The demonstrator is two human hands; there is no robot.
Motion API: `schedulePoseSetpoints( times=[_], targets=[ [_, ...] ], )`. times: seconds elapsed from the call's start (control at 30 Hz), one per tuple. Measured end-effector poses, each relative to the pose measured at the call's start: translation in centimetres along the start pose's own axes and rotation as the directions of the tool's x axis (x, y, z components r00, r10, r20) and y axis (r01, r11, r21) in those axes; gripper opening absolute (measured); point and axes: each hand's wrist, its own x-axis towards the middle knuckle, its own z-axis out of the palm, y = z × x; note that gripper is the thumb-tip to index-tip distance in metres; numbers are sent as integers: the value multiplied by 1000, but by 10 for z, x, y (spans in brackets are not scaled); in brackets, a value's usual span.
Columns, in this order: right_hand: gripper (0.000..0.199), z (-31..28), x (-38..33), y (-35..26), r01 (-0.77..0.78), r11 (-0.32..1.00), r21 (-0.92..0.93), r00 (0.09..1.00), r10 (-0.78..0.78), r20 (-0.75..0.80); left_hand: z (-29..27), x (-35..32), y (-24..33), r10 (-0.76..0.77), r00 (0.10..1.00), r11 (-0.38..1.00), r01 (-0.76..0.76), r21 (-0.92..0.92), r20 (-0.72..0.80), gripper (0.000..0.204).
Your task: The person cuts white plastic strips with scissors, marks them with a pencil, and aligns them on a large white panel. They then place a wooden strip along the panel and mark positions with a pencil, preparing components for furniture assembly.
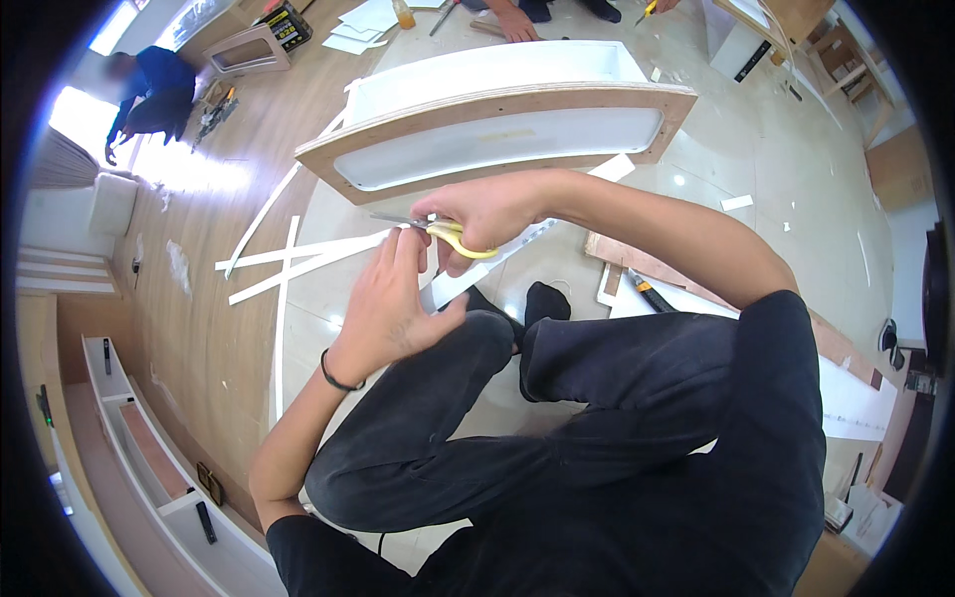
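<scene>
Over the seated person's raised knees, the right hand (476,221) is wrapped around a pair of scissors (450,239), its fingers among the yellow loops and the blades pointing toward the left. Just below those blades is the left hand (390,303), fingers bunched together and thumb standing apart. From where I stand, I cannot tell whether its fingertips pinch anything.

Beneath both hands a wide white strip (448,292) runs slantwise, coming out beyond the right wrist. Out to the left of the left hand, narrow white strips (261,288) lie crossed, two of them leading up to its fingertips. Ahead of both hands sits a white box with a wooden edge (497,149). To the right, below the right forearm, an orange-and-black knife (652,294) rests on white board, and well beyond the box is a co-worker's hand (514,22).

What worries me most is the left fingertips being so near the blades: a slip of the right wrist could nick them. A strip left slack might fold between the blades and cut ragged. The crossed strips could snag on one another if tugged, dragging a cut off line.
</scene>
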Motion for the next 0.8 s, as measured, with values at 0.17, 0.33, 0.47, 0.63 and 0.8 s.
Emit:
schedulePoseSetpoints(
  times=[0.17, 0.33, 0.47, 0.63, 0.8],
  targets=[
    [40, 2, -4, 1, -54, 983, -174, 996, 41, -76, 9, 8, -6, -76, 964, 835, 201, -513, 255, 41],
    [53, 0, -3, 7, -69, 980, -184, 988, 42, -151, 13, 18, -17, -157, 901, 797, 358, -486, 405, 42],
    [51, -5, -9, -2, -67, 961, -269, 982, 16, -188, 22, 23, -19, -61, 944, 698, 273, -662, 326, 45],
    [50, 6, -13, -22, -79, 923, -377, 989, 24, -148, 22, 17, -18, -2, 800, 609, 477, -633, 600, 44],
    [44, 8, -23, -60, 5, 838, -546, 892, -250, -376, 1, 6, -16, -44, 919, 669, 319, -672, 392, 36]
  ],
)
